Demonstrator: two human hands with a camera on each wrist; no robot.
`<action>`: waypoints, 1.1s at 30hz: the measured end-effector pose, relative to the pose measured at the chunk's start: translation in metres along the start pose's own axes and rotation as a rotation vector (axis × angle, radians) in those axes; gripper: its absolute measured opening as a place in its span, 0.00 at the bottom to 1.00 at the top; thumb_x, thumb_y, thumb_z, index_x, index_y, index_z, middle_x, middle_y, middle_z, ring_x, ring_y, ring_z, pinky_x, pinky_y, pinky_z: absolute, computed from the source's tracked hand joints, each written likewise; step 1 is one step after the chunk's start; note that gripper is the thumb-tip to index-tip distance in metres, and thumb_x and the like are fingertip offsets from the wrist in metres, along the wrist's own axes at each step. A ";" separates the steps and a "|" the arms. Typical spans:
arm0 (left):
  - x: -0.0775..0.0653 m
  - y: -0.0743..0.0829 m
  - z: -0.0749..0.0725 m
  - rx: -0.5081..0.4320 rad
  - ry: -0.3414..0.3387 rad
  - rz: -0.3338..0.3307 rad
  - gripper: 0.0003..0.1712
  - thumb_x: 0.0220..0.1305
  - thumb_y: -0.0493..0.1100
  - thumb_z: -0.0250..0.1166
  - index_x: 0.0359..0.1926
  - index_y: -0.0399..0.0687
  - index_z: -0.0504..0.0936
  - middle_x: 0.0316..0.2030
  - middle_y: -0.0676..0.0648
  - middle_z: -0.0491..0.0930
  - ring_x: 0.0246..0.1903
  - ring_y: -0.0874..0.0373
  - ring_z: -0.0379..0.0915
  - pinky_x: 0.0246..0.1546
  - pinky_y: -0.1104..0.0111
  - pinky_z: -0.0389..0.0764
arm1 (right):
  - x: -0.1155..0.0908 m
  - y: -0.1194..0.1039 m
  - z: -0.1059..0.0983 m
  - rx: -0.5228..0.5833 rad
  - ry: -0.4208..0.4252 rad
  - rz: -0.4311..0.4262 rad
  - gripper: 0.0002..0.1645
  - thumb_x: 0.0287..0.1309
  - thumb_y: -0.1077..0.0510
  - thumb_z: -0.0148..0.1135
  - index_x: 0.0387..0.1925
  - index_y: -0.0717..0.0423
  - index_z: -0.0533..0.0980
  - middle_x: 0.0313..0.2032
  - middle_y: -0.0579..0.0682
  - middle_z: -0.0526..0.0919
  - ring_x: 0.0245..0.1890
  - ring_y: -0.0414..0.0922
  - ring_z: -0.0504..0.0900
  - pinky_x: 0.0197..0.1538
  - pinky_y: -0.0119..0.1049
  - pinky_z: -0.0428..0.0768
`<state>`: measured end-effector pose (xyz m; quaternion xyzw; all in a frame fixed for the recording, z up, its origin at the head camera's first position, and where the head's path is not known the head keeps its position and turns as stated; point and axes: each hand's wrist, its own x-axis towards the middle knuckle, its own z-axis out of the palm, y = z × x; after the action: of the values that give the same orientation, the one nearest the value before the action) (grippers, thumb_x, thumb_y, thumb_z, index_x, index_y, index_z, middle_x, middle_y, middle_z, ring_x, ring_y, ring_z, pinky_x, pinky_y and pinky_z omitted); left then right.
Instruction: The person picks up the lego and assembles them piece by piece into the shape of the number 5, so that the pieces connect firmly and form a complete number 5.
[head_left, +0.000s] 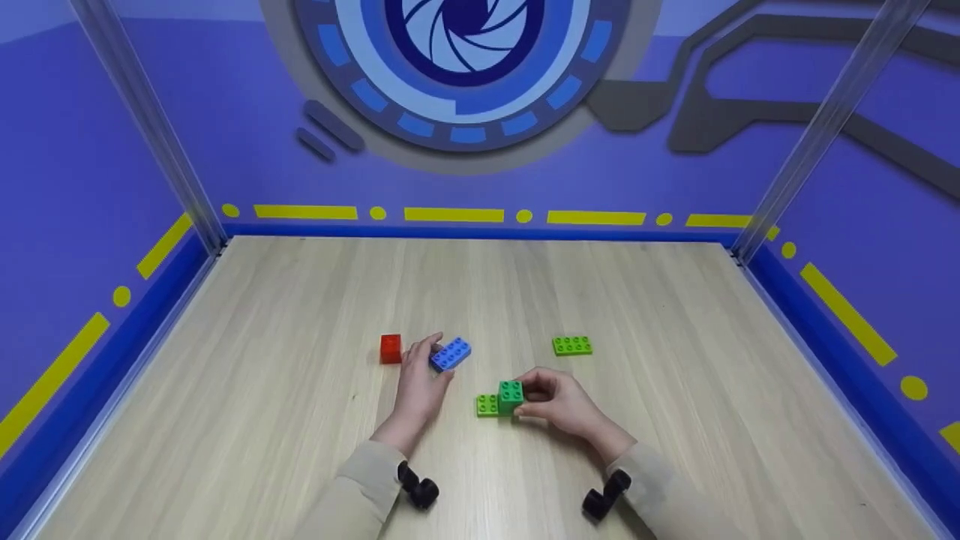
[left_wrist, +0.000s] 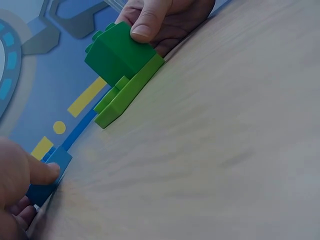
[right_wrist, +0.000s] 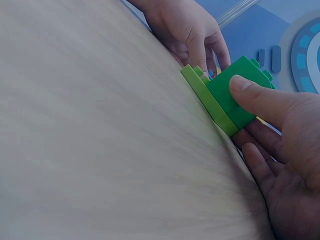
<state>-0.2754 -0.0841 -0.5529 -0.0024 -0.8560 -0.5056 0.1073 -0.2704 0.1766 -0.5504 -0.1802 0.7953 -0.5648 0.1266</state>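
Observation:
My right hand [head_left: 564, 405] pinches a dark green square brick [head_left: 511, 396] between thumb and fingers. That brick sits on the right end of a flat lime green brick [head_left: 487, 406], whose left studs show bare. In the right wrist view the thumb presses the side of the green brick [right_wrist: 226, 95], and the lime brick [right_wrist: 207, 99] lies on the table. To the left, my left hand [head_left: 421, 386] holds a blue brick [head_left: 451, 353] with studs up. The left wrist view shows its thumb against the near side of the blue brick [left_wrist: 56, 167].
A red brick [head_left: 390, 349] stands on the wooden table [head_left: 480, 292] just left of the left hand. Another lime green brick [head_left: 572, 346] lies beyond the right hand. Blue printed panels [head_left: 480, 184] wall the table at the back and both sides.

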 end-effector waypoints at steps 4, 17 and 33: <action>-0.001 0.002 0.000 -0.031 0.001 -0.010 0.35 0.59 0.28 0.70 0.68 0.43 0.73 0.58 0.42 0.80 0.63 0.44 0.72 0.70 0.49 0.70 | 0.000 0.002 -0.001 0.003 -0.005 -0.003 0.22 0.53 0.61 0.78 0.49 0.62 0.81 0.51 0.55 0.88 0.48 0.37 0.86 0.55 0.27 0.83; -0.005 0.006 -0.001 -0.308 -0.020 0.008 0.29 0.63 0.27 0.68 0.65 0.39 0.75 0.59 0.39 0.82 0.57 0.45 0.81 0.61 0.54 0.82 | -0.001 -0.001 0.000 0.018 -0.008 -0.013 0.22 0.53 0.63 0.78 0.49 0.63 0.81 0.52 0.59 0.87 0.50 0.42 0.86 0.56 0.30 0.84; -0.015 0.010 -0.005 -0.453 -0.068 -0.050 0.25 0.63 0.29 0.70 0.61 0.40 0.80 0.59 0.38 0.82 0.60 0.47 0.80 0.60 0.64 0.83 | -0.001 -0.001 0.000 0.021 -0.014 -0.026 0.22 0.53 0.63 0.77 0.50 0.64 0.81 0.52 0.59 0.87 0.50 0.43 0.85 0.58 0.31 0.83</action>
<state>-0.2586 -0.0813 -0.5446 -0.0224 -0.7236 -0.6870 0.0626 -0.2693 0.1770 -0.5493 -0.1932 0.7860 -0.5735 0.1265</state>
